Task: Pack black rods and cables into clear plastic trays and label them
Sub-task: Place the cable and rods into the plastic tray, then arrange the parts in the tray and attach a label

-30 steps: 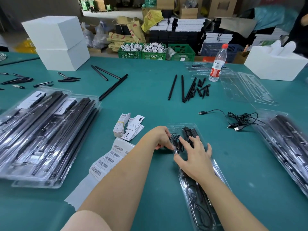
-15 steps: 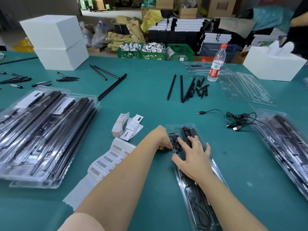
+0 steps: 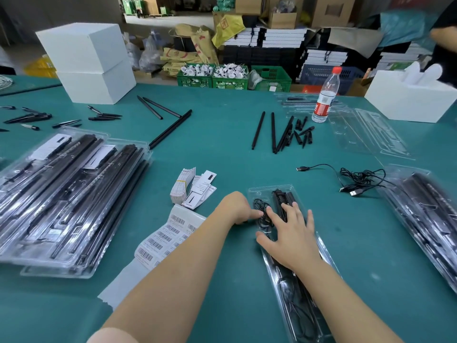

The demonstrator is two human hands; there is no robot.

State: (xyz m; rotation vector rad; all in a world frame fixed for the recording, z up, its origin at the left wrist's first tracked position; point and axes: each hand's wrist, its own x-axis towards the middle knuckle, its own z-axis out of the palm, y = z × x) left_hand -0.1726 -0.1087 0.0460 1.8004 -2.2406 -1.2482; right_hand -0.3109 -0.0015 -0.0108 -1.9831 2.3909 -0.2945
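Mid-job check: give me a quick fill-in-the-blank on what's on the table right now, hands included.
1. Both hands work on the clear tray, the right hand lying ____ on it.
2. The water bottle has a ____ cap.
3. The barcode label sheet lies to the ____ of that tray.
4. The loose cable ends in ____ plugs.

Missing words: flat; red; left; USB
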